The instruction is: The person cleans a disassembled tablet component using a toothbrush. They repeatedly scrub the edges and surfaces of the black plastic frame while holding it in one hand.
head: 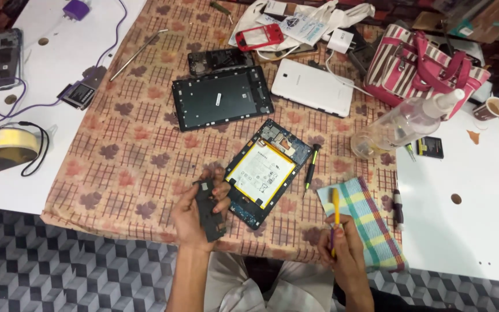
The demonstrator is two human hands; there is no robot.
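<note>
My left hand (194, 211) grips a small dark circuit board part (210, 211) just left of an opened tablet (264, 170), whose white battery and blue frame face up. My right hand (342, 248) holds a yellow-handled tool (335, 208) upright over a checked blue-green cloth (371, 225) at the table's near edge. A black tablet frame (222, 98) and a white back cover (313, 86) lie farther away.
A black screwdriver (312, 167) lies right of the opened tablet. A clear bottle (402, 124) lies on its side near a pink striped bag (423, 66). A red phone shell (259, 36), a paper cup (492, 108), cables and phone parts lie around.
</note>
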